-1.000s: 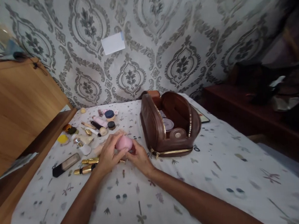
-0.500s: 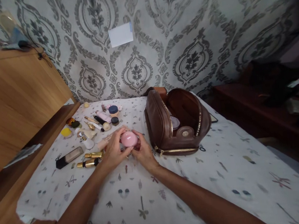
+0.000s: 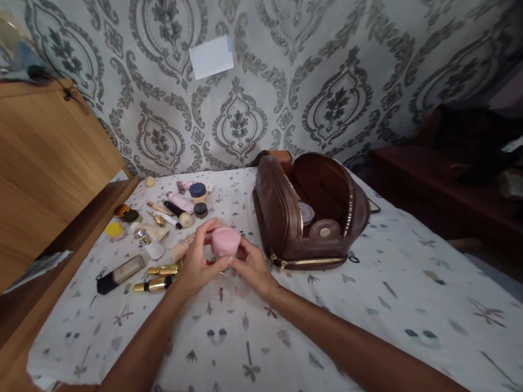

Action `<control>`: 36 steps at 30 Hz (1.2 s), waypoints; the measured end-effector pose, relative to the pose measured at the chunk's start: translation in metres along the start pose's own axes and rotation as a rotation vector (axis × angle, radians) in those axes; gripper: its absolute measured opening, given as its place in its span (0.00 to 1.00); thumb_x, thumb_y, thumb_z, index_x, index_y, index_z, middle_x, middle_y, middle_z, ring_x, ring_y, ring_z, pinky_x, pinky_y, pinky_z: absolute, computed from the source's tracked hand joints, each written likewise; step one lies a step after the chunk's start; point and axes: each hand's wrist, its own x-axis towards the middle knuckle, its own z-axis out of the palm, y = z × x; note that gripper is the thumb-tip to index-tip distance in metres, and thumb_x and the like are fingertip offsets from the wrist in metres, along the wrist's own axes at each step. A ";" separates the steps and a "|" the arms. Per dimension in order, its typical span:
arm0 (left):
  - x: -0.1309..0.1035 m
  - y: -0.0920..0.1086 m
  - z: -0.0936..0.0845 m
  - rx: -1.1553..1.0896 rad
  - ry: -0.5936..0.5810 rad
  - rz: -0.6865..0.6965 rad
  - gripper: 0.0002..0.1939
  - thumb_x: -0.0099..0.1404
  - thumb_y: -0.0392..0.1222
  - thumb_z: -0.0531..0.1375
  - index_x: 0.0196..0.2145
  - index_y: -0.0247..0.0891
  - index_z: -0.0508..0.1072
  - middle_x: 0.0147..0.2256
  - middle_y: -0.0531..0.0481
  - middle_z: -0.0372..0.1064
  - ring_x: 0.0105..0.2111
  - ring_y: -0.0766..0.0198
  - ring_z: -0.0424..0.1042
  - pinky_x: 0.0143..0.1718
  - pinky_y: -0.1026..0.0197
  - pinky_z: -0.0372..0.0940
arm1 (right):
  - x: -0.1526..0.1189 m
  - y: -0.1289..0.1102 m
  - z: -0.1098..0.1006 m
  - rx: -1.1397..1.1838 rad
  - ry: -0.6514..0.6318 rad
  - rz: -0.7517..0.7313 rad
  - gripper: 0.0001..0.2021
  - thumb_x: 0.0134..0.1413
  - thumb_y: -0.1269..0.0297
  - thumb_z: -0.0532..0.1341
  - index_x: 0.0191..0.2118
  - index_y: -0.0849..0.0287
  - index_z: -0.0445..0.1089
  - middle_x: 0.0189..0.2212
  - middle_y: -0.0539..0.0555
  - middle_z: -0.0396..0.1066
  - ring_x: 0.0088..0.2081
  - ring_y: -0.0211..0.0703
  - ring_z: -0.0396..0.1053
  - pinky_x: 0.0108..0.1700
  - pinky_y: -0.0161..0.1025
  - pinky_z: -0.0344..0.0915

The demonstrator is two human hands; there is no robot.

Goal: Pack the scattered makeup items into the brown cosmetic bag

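Observation:
A round pink item is held up over the cloth between both hands. My left hand has its fingers wrapped round the left side of it, with the thumb at its lower front. From the right, the fingers of my right hand grip its other side and underside. To the right stands a brown bag, unzipped wide, with a round lilac item inside. Two gold tubes lie left of my left hand.
Several cosmetics, among them a blue-lidded jar, a white bottle, a yellow item and a black-capped bottle, lie at left on the patterned cloth. A wooden panel borders the left.
The pink item has been turned in my hands, so a different side of it faces the camera. Both hands keep hold of it in nearly the same place.

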 end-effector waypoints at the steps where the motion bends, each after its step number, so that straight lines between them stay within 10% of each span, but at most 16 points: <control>1: 0.000 -0.001 0.000 -0.021 -0.007 -0.001 0.39 0.61 0.47 0.66 0.65 0.41 0.53 0.59 0.37 0.61 0.59 0.48 0.64 0.58 0.46 0.63 | 0.000 -0.001 0.000 0.000 0.007 0.002 0.27 0.42 0.47 0.71 0.46 0.59 0.72 0.43 0.56 0.75 0.46 0.51 0.71 0.50 0.45 0.67; 9: 0.002 0.003 0.003 0.095 0.006 0.051 0.36 0.59 0.44 0.67 0.61 0.41 0.57 0.58 0.40 0.62 0.57 0.50 0.65 0.56 0.47 0.63 | -0.003 -0.005 -0.004 0.138 -0.046 0.124 0.26 0.48 0.38 0.64 0.32 0.61 0.72 0.21 0.47 0.62 0.22 0.35 0.56 0.25 0.34 0.54; 16: 0.003 0.006 0.000 0.195 0.023 0.130 0.27 0.61 0.44 0.67 0.55 0.42 0.64 0.52 0.43 0.68 0.53 0.51 0.69 0.54 0.48 0.65 | -0.004 -0.007 -0.004 0.083 -0.058 0.082 0.26 0.51 0.37 0.61 0.32 0.59 0.71 0.23 0.48 0.64 0.25 0.37 0.60 0.28 0.35 0.58; 23: 0.003 0.004 -0.003 0.236 -0.046 0.170 0.23 0.61 0.46 0.67 0.53 0.42 0.69 0.48 0.44 0.71 0.51 0.50 0.70 0.52 0.48 0.65 | 0.000 -0.021 -0.004 0.106 0.003 0.019 0.26 0.47 0.43 0.67 0.47 0.54 0.72 0.47 0.54 0.74 0.49 0.48 0.70 0.52 0.43 0.66; 31: 0.002 0.012 -0.002 0.159 0.071 0.080 0.24 0.62 0.50 0.65 0.53 0.40 0.69 0.50 0.43 0.72 0.44 0.54 0.73 0.46 0.52 0.69 | -0.005 -0.037 -0.003 0.560 -0.046 0.392 0.19 0.48 0.48 0.68 0.40 0.58 0.74 0.36 0.54 0.77 0.33 0.40 0.70 0.32 0.34 0.67; 36: 0.002 0.017 -0.002 0.044 0.068 0.066 0.23 0.60 0.50 0.66 0.51 0.40 0.71 0.49 0.43 0.72 0.46 0.53 0.72 0.46 0.52 0.69 | -0.013 -0.053 -0.014 0.589 -0.098 0.420 0.17 0.49 0.54 0.69 0.41 0.59 0.75 0.37 0.54 0.77 0.35 0.41 0.72 0.38 0.36 0.71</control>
